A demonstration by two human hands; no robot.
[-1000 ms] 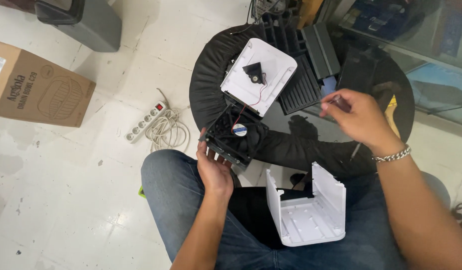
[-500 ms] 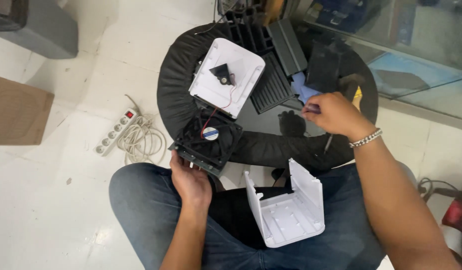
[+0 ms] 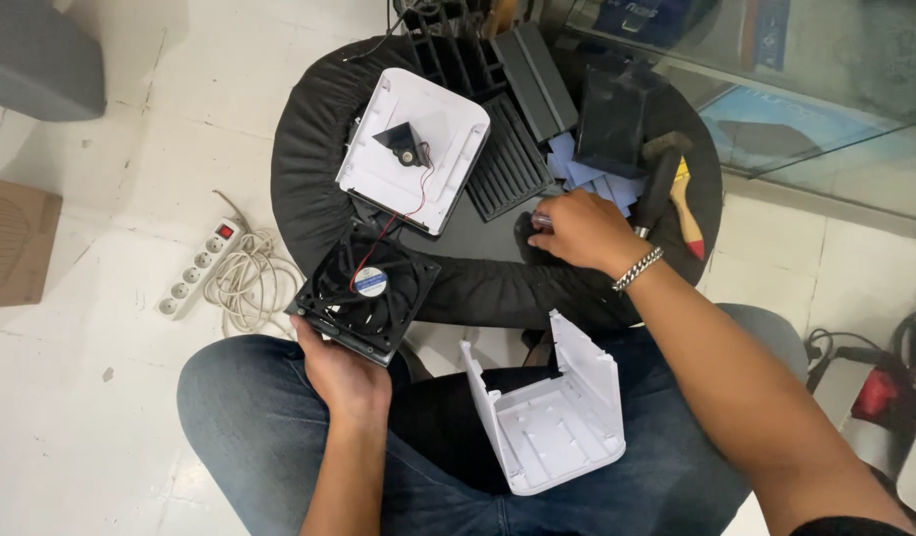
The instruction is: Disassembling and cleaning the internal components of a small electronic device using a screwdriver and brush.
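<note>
squarely, left hand (image 3: 347,375) grip holds black square fan (image 3: 364,290), round blue hub; red wire.

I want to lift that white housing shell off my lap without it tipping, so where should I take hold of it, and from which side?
Probably grip the taller upright wall of the white housing shell, on its right, coming down from above with the right hand. The shell lies open side up on the lap, so that wall's rim stands free for fingers inside and thumb outside. The left hand already holds the black fan.
</note>
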